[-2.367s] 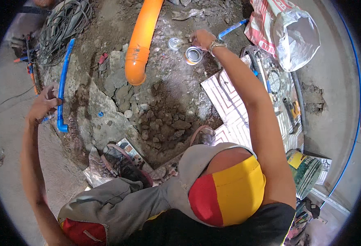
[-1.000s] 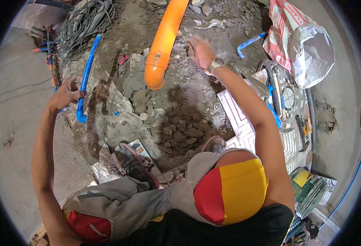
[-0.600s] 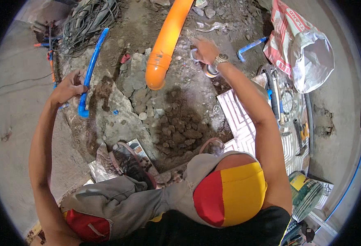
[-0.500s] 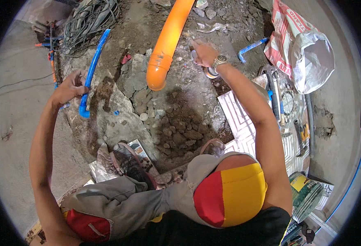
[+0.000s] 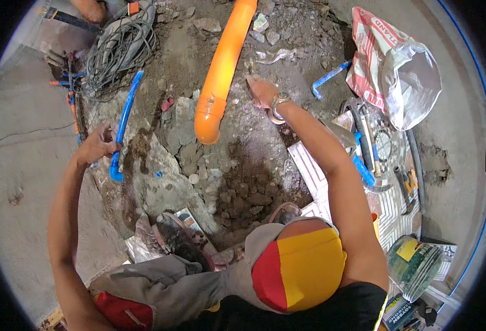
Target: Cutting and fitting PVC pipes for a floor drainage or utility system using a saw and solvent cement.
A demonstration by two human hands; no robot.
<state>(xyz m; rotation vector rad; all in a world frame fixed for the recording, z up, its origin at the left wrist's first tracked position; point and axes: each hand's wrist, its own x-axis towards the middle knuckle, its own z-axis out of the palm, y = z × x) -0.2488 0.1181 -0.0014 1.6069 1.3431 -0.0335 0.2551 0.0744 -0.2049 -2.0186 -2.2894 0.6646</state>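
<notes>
My left hand (image 5: 100,144) is closed on a blue pipe (image 5: 125,118), gripping it just above the blue elbow at its near end. The pipe slants upright over the broken ground. My right hand (image 5: 262,92), with a watch on the wrist, is low over the dirt right of a thick orange pipe (image 5: 218,77). Its fingers are curled, and what they hold is hidden. Beside that wrist, a small round can (image 5: 276,117) shows only in part. The orange pipe ends in a bend above a hollow of loose rubble (image 5: 248,193).
Coiled grey cable (image 5: 119,60) lies far left, near another person's limb (image 5: 90,10). At right are a blue bent pipe (image 5: 328,80), a white-and-red sack (image 5: 389,66), hand tools (image 5: 368,138), a blue fitting (image 5: 363,170) and a green bucket (image 5: 414,265). Patterned tiles (image 5: 309,168) border the hole.
The view has shifted, so the scene sits lower. My right hand has moved slightly left, and the round lid-like thing under it is hidden. My left hand keeps its hold on the blue pipe.
</notes>
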